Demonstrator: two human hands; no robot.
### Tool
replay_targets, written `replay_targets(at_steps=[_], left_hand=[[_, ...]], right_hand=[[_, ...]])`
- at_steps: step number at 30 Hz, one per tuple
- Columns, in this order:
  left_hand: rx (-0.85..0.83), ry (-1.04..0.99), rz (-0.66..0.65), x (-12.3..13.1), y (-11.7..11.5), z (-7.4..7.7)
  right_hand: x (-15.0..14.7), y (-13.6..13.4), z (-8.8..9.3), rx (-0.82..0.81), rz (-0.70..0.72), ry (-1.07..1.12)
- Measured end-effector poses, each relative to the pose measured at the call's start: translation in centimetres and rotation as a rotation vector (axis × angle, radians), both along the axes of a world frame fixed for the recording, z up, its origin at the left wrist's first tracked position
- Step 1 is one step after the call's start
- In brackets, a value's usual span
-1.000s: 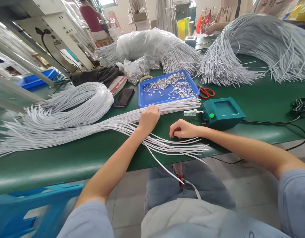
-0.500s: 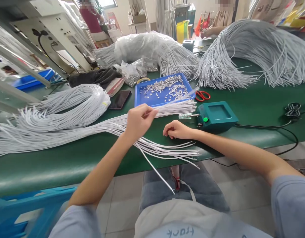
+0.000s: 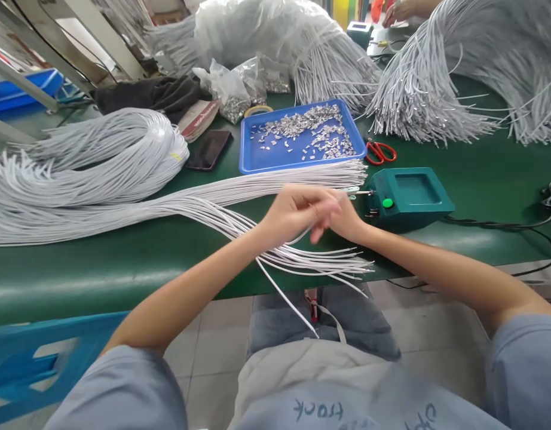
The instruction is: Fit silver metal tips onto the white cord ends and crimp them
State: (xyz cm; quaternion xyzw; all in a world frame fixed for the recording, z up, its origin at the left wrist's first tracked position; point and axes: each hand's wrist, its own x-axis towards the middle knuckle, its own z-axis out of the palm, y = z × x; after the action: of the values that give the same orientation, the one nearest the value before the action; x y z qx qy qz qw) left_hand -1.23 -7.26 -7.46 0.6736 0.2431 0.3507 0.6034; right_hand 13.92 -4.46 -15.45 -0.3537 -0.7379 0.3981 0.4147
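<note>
My left hand (image 3: 297,214) is closed in a pinch above the table, with a white wire (image 3: 301,235) rising into its fingers. Against its fingertips is my right hand (image 3: 348,220), partly hidden and smeared by motion; its grip does not show. Below both hands a loose fan of white wires (image 3: 311,263) spreads over the table edge. Behind them lies a straight bundle of white wires (image 3: 302,177). Just beyond my right hand, a small clip-like metal fitting (image 3: 352,191) sticks out from a green box with a green button (image 3: 414,194).
A blue tray (image 3: 262,160) carries many small metal pieces. Red-handled scissors (image 3: 380,153), a phone (image 3: 210,149) and a coiled wire bundle (image 3: 136,161) lie around. Large wire bundles (image 3: 419,89) stand at the back, near another person's hand (image 3: 398,12). A black cable (image 3: 490,223) leaves the box.
Both hands have come together, the left moving right and the right moving up beside the green box. The view has tilted down. A wire now rises from the fan to my left hand.
</note>
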Motion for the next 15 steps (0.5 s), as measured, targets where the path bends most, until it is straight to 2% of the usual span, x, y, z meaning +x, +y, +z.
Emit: replay_targets(at_steps=[3, 6, 9, 15], left_hand=[[-0.21, -0.16, 0.138, -1.0, 3.1, -3.6], [-0.297, -0.18, 0.174, -1.3, 4.3, -5.7], [-0.282, -0.141, 0.161, -1.2, 4.2, -6.2], [-0.265, -0.105, 0.099, -1.0, 4.0, -5.9]], right_hand=[[0.3, -0.1, -0.1, 0.041, -0.213, 0.137], [0.5, 0.1, -0.1, 0.105, -0.224, 0.187], [0.8, 0.2, 0.2, 0.107, -0.148, 0.198], [1.0, 0.0, 0.8, 0.095, -0.091, 0.17]])
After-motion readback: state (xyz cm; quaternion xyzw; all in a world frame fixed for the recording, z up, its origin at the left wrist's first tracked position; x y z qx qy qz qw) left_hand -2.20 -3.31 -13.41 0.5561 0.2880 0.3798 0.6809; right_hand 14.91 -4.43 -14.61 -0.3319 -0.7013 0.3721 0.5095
